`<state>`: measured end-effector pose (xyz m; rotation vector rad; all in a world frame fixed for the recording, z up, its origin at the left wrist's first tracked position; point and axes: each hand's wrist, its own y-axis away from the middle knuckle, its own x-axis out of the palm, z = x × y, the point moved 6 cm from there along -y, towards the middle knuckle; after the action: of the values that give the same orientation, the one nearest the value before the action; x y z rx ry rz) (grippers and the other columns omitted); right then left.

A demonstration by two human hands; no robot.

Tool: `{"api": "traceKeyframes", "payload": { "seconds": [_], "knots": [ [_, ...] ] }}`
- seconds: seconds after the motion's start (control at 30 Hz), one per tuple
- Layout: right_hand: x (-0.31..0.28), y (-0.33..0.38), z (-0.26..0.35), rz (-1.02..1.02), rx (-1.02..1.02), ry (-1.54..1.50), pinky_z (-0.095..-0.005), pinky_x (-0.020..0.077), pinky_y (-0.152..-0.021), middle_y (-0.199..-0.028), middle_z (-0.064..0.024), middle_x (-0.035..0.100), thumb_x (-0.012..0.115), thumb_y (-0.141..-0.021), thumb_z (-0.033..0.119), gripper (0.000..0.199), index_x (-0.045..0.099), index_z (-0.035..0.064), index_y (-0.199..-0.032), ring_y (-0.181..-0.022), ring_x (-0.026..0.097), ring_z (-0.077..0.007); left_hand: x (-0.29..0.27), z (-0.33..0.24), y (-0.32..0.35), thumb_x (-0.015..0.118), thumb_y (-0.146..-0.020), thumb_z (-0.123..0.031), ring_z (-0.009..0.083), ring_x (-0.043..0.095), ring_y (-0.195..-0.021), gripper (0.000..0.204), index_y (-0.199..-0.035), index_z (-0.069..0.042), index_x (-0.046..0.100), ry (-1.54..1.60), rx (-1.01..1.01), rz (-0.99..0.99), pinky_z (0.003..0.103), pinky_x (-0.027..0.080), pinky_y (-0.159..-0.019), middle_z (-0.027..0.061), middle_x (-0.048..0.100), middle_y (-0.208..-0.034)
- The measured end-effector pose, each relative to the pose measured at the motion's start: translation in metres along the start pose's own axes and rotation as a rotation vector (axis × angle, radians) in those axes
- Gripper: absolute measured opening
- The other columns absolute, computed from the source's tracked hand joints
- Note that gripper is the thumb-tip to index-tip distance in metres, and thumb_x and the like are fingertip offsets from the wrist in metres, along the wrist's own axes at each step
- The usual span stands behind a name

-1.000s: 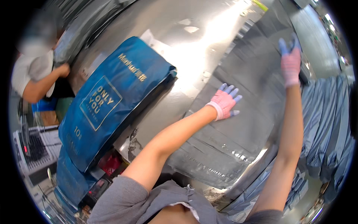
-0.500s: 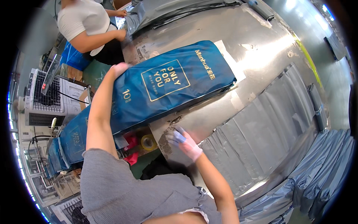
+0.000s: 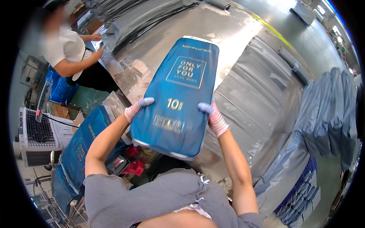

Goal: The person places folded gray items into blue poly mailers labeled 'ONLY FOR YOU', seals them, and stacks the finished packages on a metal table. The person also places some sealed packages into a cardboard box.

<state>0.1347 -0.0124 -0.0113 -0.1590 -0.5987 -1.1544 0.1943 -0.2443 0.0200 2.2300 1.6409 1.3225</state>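
- We hold a long blue padded package (image 3: 176,95) between both hands, lifted above the shiny metal desk (image 3: 235,34) and tilted away from us, its far end over the desk's middle.
- Our left hand (image 3: 136,108), in a pink-and-white knit glove, has its grip closed on the package's left edge, fingertips curled over the front face.
- Our right hand (image 3: 215,117), gloved the same way, clamps the right edge at about the same height.
- The package's front carries a pale square label outline in its upper half, a short line of pale print near the top edge, pale numerals at the middle, and a row of small pale boxes just below our fingers.
- Flat grey plastic mailers (image 3: 258,87) lie spread on the desk just to the right of the package.
- More blue packages (image 3: 81,148) of the same kind are stacked low on our left, beside a red cloth (image 3: 134,167).
- A stack of grey-blue bags (image 3: 334,110) hangs at the far right.
- Another person in a white shirt (image 3: 66,47) works at the desk's far left corner, well apart from us.
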Motion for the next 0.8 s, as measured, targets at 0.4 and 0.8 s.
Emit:
{"api": "traceKeyframes", "payload": {
  "seconds": [0.4,0.8],
  "knots": [
    [-0.035,0.145,0.145,-0.119,0.025,-0.248,-0.0349,0.0501,-0.078,-0.101,-0.0108,0.061,0.061,-0.077,0.029,0.044,0.054,0.0036,-0.112,-0.086,0.060,-0.0224,0.197,-0.024,-0.012,0.057,-0.086,-0.024,0.0228,0.060,-0.097,0.042,-0.121,-0.003,0.049,0.054,-0.015,0.371,0.036,0.049,-0.088,0.0119,0.058,-0.113],
    [-0.112,0.237,0.141,-0.107,-0.217,-0.158,-0.0373,0.0480,-0.084,-0.103,-0.0143,0.061,0.052,-0.083,0.030,0.035,0.058,0.0042,-0.107,-0.092,0.060,-0.0275,0.245,0.050,-0.002,0.070,-0.070,-0.039,0.0238,0.063,-0.076,0.044,-0.098,-0.005,0.063,-0.140,-0.095,0.173,0.037,0.050,-0.080,0.0101,0.066,-0.091]
  ]
}}
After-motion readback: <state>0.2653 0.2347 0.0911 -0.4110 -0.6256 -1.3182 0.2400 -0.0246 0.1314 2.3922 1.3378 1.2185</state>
